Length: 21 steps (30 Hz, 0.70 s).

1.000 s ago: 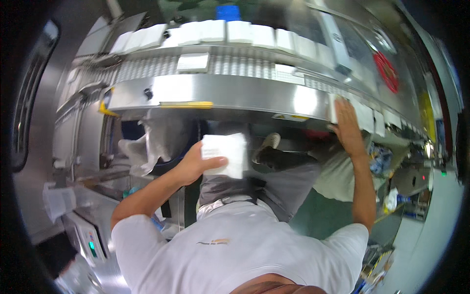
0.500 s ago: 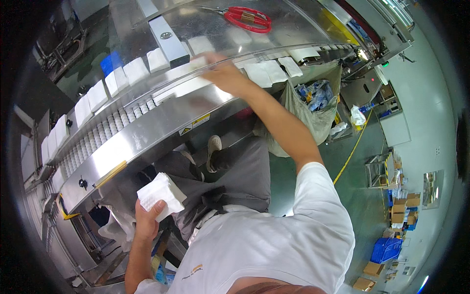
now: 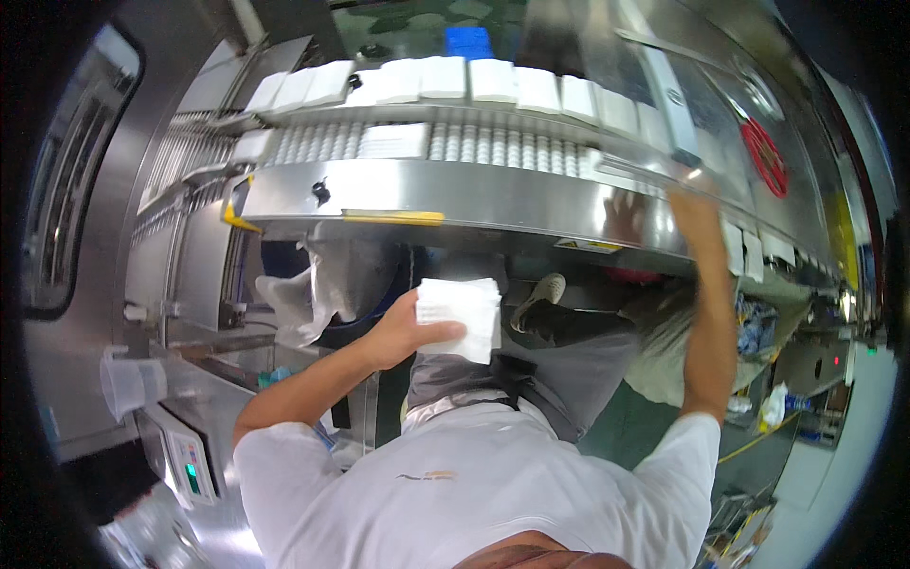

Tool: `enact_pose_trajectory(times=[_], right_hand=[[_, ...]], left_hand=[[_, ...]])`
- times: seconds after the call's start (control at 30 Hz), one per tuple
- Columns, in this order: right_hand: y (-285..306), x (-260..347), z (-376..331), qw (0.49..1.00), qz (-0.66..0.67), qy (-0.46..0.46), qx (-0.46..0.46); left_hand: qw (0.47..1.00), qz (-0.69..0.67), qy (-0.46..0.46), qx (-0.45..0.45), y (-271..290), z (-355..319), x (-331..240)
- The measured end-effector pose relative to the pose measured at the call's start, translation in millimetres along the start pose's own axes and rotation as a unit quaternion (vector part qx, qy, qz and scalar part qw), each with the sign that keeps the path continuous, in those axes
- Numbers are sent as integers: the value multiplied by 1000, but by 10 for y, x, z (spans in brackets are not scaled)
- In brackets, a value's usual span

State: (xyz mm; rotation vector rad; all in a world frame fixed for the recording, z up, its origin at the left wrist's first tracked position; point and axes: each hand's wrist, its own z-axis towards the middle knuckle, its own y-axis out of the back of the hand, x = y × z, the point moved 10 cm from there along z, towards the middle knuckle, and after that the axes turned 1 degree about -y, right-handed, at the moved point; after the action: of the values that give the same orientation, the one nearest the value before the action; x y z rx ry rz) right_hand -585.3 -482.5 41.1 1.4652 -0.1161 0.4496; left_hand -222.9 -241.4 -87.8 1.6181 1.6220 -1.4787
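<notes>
My left hand (image 3: pixel 412 327) is closed on a stack of soft white squares (image 3: pixel 457 318), which look like folded tissues or cotton pads. It holds them in front of my body, thumb on top. My right hand (image 3: pixel 695 194) reaches over the right part of the conveyor's metal front edge. Motion smears its fingers, so whether they hold anything is unclear. Along the far side of the conveyor rollers (image 3: pixel 488 144) stands a row of similar white stacks (image 3: pixel 443 78). One white stack (image 3: pixel 394 141) lies flat on the rollers, left of the middle.
Red-handled scissors (image 3: pixel 763 156) lie on the clear cover at the right. A metal bar (image 3: pixel 671 95) crosses above the conveyor. Below its edge hang a pale plastic bag (image 3: pixel 313 289) and, rightward, a cloth sack (image 3: pixel 678 356). A scale (image 3: pixel 192 465) stands at lower left.
My view has turned left, shifting the conveyor rightward in the picture. My left hand still holds its stack. A white stack now lies on rollers that showed bare before.
</notes>
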Motion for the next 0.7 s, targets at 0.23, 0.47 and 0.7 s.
enact_pose_trajectory(times=[0.23,0.47,0.7], right_hand=[[603,-608,-956,985,-164,48,34],[203,-1005,-1187,980,-195,32,30],[108,-893,-1300,952,-264,151,-14]], left_hand=[[999,-48,18,-4,-54,-13,41],[996,87,7,-5,-113,9,-34],[999,33,5,-13,-38,-57,112]])
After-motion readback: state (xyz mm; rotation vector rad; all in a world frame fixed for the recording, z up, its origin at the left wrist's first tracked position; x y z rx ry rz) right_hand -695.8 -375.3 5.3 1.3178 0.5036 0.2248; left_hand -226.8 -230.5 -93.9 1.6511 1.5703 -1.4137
